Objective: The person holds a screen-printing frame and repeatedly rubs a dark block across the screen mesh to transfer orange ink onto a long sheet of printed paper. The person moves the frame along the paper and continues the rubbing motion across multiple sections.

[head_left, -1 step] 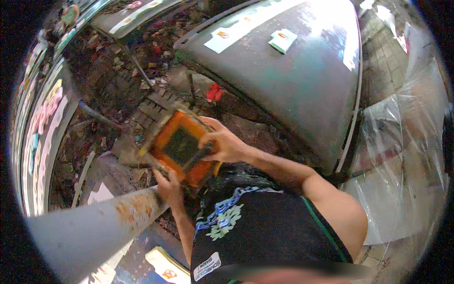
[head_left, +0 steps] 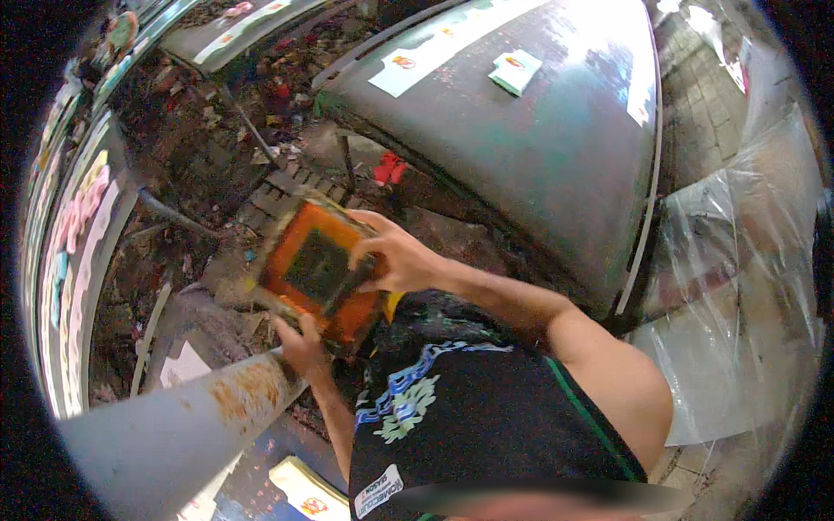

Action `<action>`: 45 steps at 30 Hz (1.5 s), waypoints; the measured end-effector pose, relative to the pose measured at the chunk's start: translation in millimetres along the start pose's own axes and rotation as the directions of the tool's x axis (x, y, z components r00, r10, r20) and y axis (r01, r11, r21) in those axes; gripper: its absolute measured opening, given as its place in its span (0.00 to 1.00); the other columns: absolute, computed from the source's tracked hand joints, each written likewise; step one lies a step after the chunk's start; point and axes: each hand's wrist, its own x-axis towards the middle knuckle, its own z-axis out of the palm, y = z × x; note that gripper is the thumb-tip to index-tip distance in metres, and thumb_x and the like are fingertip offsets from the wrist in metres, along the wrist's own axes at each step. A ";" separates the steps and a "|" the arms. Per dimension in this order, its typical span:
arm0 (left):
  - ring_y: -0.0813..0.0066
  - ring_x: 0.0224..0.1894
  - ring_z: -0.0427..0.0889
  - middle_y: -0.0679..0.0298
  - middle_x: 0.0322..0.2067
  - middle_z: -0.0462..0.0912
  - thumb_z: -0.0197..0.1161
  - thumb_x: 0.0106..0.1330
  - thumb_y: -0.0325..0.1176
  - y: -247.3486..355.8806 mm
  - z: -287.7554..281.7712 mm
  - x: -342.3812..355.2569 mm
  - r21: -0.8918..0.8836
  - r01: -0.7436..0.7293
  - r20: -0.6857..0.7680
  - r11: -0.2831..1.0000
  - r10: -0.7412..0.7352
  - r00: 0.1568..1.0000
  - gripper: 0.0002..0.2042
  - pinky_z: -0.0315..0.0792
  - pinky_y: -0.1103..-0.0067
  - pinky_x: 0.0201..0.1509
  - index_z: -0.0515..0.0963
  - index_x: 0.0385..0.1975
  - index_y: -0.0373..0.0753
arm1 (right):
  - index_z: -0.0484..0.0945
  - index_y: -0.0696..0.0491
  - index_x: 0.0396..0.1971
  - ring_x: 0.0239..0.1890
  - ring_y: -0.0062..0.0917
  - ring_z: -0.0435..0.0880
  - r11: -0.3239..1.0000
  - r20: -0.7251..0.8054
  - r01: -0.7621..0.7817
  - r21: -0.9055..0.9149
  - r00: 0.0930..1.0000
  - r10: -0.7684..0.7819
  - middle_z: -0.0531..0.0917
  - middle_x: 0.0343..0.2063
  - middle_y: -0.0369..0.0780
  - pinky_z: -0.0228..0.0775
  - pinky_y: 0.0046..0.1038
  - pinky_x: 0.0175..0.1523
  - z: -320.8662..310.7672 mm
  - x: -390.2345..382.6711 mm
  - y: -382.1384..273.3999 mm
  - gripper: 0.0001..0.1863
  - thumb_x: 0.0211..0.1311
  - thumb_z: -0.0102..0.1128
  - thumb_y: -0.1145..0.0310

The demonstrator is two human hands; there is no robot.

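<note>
A screen printing frame (head_left: 338,322), with an orange border around a dark middle panel, is held tilted in front of my body. My left hand (head_left: 301,344) is closed on its lower left edge, fingers partly hidden. On the opposite side, my right hand (head_left: 401,254) curls over the right edge, its thumb and fingers bent inward. Under those fingers lies a dark bar (head_left: 346,295), like a squeegee, across the frame; I cannot tell how firmly it is gripped. A bit of yellow (head_left: 393,306) shows below my right hand.
A long dark printing table (head_left: 521,165) stands ahead right, with white printed pieces (head_left: 398,76) and a folded pale cloth (head_left: 516,72). A rusty grey pole (head_left: 182,417) crosses at lower left. Red shoes (head_left: 389,168) and scraps lie on the littered floor. Clear plastic sheeting (head_left: 730,252) hangs right.
The screen printing frame and both hands sit slightly farther left in the picture. Both hands keep the same hold.
</note>
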 end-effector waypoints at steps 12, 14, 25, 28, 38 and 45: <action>0.42 0.81 0.69 0.34 0.79 0.68 0.63 0.83 0.53 -21.9 2.2 153.7 -0.068 0.127 -0.447 0.990 -0.144 0.883 0.42 0.62 0.60 0.84 0.63 0.80 0.21 | 0.92 0.44 0.43 0.81 0.58 0.65 0.949 0.323 0.175 0.263 0.911 -0.258 0.64 0.81 0.59 0.64 0.52 0.82 61.0 294.2 115.5 0.23 0.41 0.88 0.66; 0.42 0.80 0.70 0.36 0.79 0.69 0.61 0.84 0.53 -3.7 2.6 223.7 0.080 0.220 -0.449 0.972 -0.162 0.878 0.40 0.64 0.60 0.83 0.63 0.81 0.23 | 0.92 0.45 0.43 0.81 0.58 0.65 0.963 0.358 0.117 0.243 0.912 -0.201 0.64 0.81 0.60 0.64 0.52 0.82 58.4 340.8 148.1 0.22 0.42 0.87 0.67; 0.42 0.74 0.79 0.35 0.74 0.75 0.60 0.85 0.53 161.9 66.3 571.5 0.310 0.008 -0.105 0.951 0.026 0.994 0.41 0.74 0.58 0.74 0.61 0.82 0.23 | 0.90 0.42 0.46 0.82 0.66 0.58 0.981 -0.052 0.119 0.152 0.992 -0.113 0.57 0.85 0.55 0.60 0.62 0.83 -65.1 529.4 292.5 0.26 0.42 0.87 0.71; 0.43 0.68 0.85 0.37 0.70 0.80 0.62 0.84 0.50 173.4 76.7 626.4 0.402 -0.082 -0.061 0.912 0.116 0.991 0.38 0.79 0.58 0.67 0.63 0.81 0.26 | 0.89 0.40 0.50 0.82 0.66 0.58 0.990 -0.077 0.078 0.115 0.995 -0.069 0.58 0.84 0.56 0.57 0.64 0.84 -68.7 553.1 308.6 0.30 0.41 0.88 0.68; 0.44 0.63 0.88 0.37 0.67 0.83 0.63 0.83 0.57 155.3 61.9 733.2 0.393 -0.196 0.090 0.898 0.174 0.981 0.42 0.83 0.58 0.60 0.63 0.82 0.28 | 0.90 0.39 0.49 0.83 0.65 0.57 0.997 -0.118 -0.068 0.023 0.991 0.070 0.59 0.83 0.56 0.54 0.64 0.86 -24.1 613.6 308.8 0.28 0.42 0.88 0.67; 0.41 0.60 0.90 0.36 0.61 0.87 0.65 0.81 0.51 119.0 -4.3 790.2 0.363 -0.310 0.142 0.878 0.277 0.950 0.39 0.84 0.58 0.58 0.64 0.81 0.28 | 0.89 0.41 0.52 0.85 0.62 0.54 0.987 -0.168 -0.113 0.114 0.977 0.131 0.59 0.84 0.55 0.54 0.61 0.86 35.0 661.0 264.0 0.30 0.44 0.89 0.71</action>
